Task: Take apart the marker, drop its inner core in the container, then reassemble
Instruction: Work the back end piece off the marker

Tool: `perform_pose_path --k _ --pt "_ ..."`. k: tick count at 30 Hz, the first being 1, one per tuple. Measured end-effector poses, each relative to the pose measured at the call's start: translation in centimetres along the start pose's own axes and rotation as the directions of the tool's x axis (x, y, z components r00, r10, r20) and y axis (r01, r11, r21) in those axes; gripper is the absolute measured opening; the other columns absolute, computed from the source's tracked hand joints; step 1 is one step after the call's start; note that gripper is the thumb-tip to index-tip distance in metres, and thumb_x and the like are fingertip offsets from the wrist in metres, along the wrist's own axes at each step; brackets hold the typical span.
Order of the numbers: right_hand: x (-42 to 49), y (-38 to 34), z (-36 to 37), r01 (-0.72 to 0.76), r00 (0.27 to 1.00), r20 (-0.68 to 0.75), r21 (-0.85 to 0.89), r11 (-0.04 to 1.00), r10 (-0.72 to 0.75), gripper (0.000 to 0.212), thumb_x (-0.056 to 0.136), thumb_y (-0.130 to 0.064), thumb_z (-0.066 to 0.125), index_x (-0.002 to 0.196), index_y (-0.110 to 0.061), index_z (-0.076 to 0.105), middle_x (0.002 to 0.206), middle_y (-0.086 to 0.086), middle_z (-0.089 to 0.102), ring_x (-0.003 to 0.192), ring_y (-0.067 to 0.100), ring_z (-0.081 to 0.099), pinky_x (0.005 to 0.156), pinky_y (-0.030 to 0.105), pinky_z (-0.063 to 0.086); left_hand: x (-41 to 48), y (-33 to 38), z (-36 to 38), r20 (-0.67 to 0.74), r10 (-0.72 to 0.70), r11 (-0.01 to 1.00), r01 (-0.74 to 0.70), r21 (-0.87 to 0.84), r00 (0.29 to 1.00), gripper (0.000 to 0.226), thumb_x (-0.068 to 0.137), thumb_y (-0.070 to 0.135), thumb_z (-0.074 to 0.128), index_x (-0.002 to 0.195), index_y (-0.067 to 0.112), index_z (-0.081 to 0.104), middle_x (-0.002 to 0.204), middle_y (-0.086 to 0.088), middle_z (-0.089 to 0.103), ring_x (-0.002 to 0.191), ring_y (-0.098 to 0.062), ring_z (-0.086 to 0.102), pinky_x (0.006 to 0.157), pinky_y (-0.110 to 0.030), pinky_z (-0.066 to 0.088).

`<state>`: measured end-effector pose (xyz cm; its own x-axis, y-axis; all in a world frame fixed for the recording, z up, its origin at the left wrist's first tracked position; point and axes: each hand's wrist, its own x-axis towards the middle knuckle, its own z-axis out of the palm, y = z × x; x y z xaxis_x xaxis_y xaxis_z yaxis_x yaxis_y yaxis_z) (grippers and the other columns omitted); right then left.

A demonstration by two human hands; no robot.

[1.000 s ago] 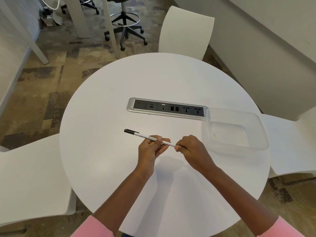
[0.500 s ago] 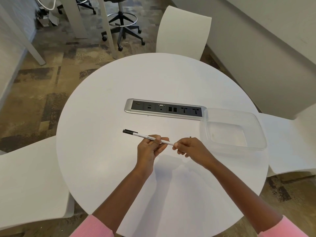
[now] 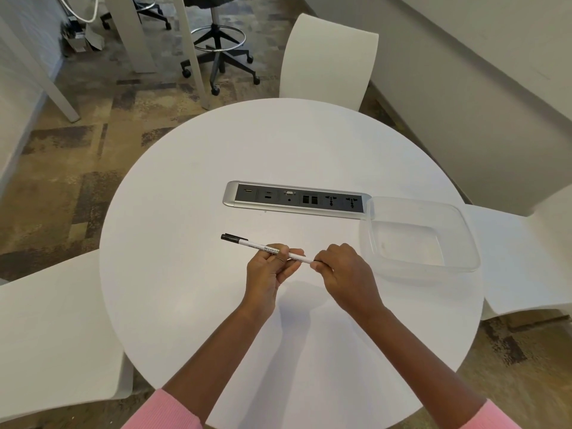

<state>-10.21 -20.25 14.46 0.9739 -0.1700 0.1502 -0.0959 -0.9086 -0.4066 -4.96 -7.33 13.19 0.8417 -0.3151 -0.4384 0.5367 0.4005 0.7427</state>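
A slim white marker (image 3: 253, 244) with a black cap at its left end is held level above the round white table (image 3: 192, 305). My left hand (image 3: 270, 267) grips the middle of its barrel. At the marker's right end my right hand (image 3: 343, 272) is closed on the tip, where a short black piece shows between barrel and fingers. A clear plastic container (image 3: 464, 239) stands empty to the right of my right hand.
A silver socket strip (image 3: 294, 199) is set into the table behind the marker, touching the container's far left corner. White chairs (image 3: 328, 57) stand at the far side, the left and the right. A black swivel stool (image 3: 219, 54) is on the floor beyond.
The hands and marker stay almost in place. My right hand has closed tighter on the marker's right end, and a thin black piece now shows there.
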Motion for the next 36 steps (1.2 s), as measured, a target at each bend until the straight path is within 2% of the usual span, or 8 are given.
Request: perform_pose_path --k 6,10,14,16,20,24,29,36 --pt "0.6 -0.1 -0.9 -0.303 0.938 0.272 0.336 0.892 0.216 0.024 0.087 -0.015 0.055 0.067 -0.007 0.067 0.056 -0.009 0.047 0.068 0.016 0.044 0.058 0.028 0.031 0.1 0.1 -0.2 0.051 0.025 0.998 -0.028 0.059 0.998 0.014 0.092 0.006 0.049 0.078 0.006 0.054 0.068 -0.004 0.073 0.069 -0.015 0.071 0.063 -0.018 0.057" --pt "1.6 0.0 -1.9 -0.512 0.831 0.487 0.482 0.711 0.269 0.037 0.087 -0.01 0.056 0.051 -0.018 0.059 0.049 -0.001 0.049 0.046 0.003 0.045 0.055 0.018 0.035 0.2 0.3 -0.2 0.074 0.038 0.995 -0.045 0.086 0.997 0.015 0.092 0.006 0.049 0.077 0.007 0.053 0.069 -0.004 0.073 0.07 -0.015 0.07 0.063 -0.018 0.056" --pt "2.0 0.6 -2.5 -0.778 0.613 0.752 0.522 0.349 0.242 0.032 0.091 -0.014 0.05 0.061 -0.012 0.061 0.049 -0.004 0.05 0.05 0.007 0.044 0.058 0.018 0.04 0.2 0.3 0.0 0.078 0.037 0.995 -0.044 0.087 0.996 0.014 0.091 0.006 0.049 0.078 0.007 0.054 0.069 -0.004 0.073 0.07 -0.014 0.071 0.063 -0.018 0.056" --pt "1.8 0.6 -2.4 -0.804 0.588 0.773 0.526 0.278 0.238 0.031 0.091 -0.018 0.05 0.063 -0.013 0.061 0.052 -0.004 0.051 0.051 0.008 0.044 0.058 0.02 0.039 0.2 0.2 0.1 0.065 0.031 0.997 -0.035 0.071 0.997 0.014 0.091 0.006 0.05 0.078 0.006 0.054 0.068 -0.004 0.073 0.07 -0.014 0.071 0.063 -0.018 0.056" --pt "0.8 0.0 -1.0 -0.531 0.84 0.444 0.55 0.645 0.313 0.028 0.091 -0.023 0.053 0.065 -0.018 0.063 0.058 -0.005 0.055 0.057 0.01 0.048 0.059 0.017 0.037 0.3 0.2 0.0 0.011 0.013 1.0 -0.013 0.026 1.0 0.012 0.091 0.005 0.051 0.08 0.005 0.056 0.07 -0.004 0.074 0.07 -0.014 0.071 0.065 -0.018 0.057" --pt "-0.9 0.3 0.6 -0.074 0.995 -0.043 0.256 0.964 0.088 0.01 0.081 -0.024 0.062 0.085 -0.016 0.065 0.072 -0.001 0.063 0.07 0.018 0.057 0.061 0.02 0.042 0.4 0.3 -0.1 -0.008 0.008 1.0 -0.008 0.007 1.0 0.011 0.09 0.006 0.051 0.081 0.005 0.056 0.07 -0.005 0.074 0.071 -0.015 0.072 0.066 -0.019 0.058" --pt "-1.0 1.1 1.3 0.177 0.956 -0.21 -0.136 0.975 -0.203 0.023 0.083 -0.028 0.05 0.076 -0.011 0.064 0.065 0.004 0.062 0.056 0.024 0.054 0.047 0.029 0.045 0.1 0.1 0.1 -0.015 -0.002 1.0 0.002 0.012 1.0 0.011 0.09 0.006 0.051 0.081 0.005 0.057 0.069 -0.005 0.074 0.07 -0.016 0.072 0.066 -0.019 0.058" --pt "-1.0 1.3 1.3 0.214 0.94 -0.235 -0.165 0.963 -0.249 0.028 0.082 -0.024 0.047 0.067 -0.008 0.064 0.055 0.004 0.056 0.057 0.018 0.044 0.051 0.023 0.031 -0.2 0.0 0.1 -0.006 -0.004 0.999 0.004 0.045 1.0 0.01 0.091 0.006 0.051 0.083 0.004 0.056 0.067 -0.004 0.073 0.067 -0.014 0.071 0.061 -0.018 0.057"
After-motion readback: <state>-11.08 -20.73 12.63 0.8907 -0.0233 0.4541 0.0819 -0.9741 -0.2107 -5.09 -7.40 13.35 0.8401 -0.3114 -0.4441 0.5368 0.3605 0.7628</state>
